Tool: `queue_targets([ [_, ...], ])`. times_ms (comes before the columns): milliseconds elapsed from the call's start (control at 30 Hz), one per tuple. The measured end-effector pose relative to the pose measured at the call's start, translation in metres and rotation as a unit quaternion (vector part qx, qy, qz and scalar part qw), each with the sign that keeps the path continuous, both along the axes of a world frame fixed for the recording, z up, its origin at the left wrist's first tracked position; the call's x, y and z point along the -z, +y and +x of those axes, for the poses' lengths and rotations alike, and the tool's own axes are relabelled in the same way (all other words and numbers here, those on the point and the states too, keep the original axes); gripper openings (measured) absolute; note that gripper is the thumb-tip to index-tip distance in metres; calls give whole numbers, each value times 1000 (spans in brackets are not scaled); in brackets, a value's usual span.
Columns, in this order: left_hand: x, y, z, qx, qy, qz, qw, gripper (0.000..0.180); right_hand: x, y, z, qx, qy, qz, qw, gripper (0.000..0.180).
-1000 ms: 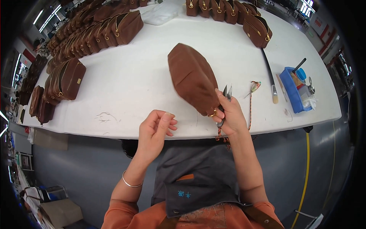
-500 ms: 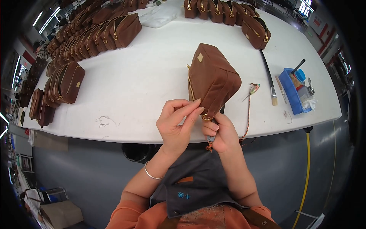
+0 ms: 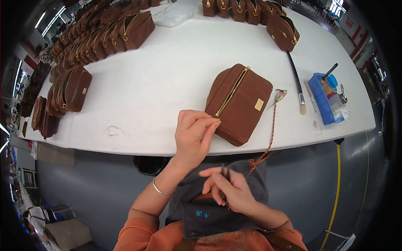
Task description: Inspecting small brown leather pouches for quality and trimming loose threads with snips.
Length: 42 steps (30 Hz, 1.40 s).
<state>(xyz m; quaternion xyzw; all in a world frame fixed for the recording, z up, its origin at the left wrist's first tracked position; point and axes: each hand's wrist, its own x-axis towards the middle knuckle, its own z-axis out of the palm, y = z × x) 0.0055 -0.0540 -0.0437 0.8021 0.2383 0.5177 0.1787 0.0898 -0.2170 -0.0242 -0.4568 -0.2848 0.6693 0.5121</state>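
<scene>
A brown zipped pouch (image 3: 251,117) lies on the white table in front of me, its gold zipper and a small light label facing up. My left hand (image 3: 196,133) has thumb and fingers pinched together at the pouch's near left edge, by the lower end of the zipper. What lies exactly between the fingertips is hidden. Lower down, over my dark apron, my right hand (image 3: 230,188) curls around a small dark tool (image 3: 226,171), blurred and mostly covered by the fingers. An orange and black braided cord (image 3: 273,129) runs across the table edge near this hand.
A multicoloured piece with a thin metal point (image 3: 281,96) lies right of the pouch. Beyond it are a long-handled brush (image 3: 300,90) and a blue bin (image 3: 321,100) of supplies. Brown pouches (image 3: 72,90) stand in rows at left and back. Loose threads (image 3: 115,131) lie at front left.
The pouch has come down from my hands onto the table and turned zipper side up. My right hand has let go of it and drawn back toward my body. My left hand stays about where it was.
</scene>
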Motion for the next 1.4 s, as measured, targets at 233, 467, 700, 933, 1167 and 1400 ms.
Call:
queue_targets([
  [233,6,-18,-7,17,-35,-91,995,8,3,35,38,245,-325,170,897,27],
  [467,6,-27,-2,60,-54,-145,986,5,-1,60,68,245,-373,146,883,28],
  [700,10,-33,3,77,-87,-257,959,3,-8,49,65,162,-497,156,838,40],
  [933,14,-32,3,77,-102,-246,961,3,24,40,44,223,-507,205,807,36],
  [1167,14,-35,4,85,-105,-254,958,3,29,45,40,257,-549,241,758,35],
  [1400,13,-36,3,78,-93,-238,964,3,27,47,39,267,-546,228,761,33],
])
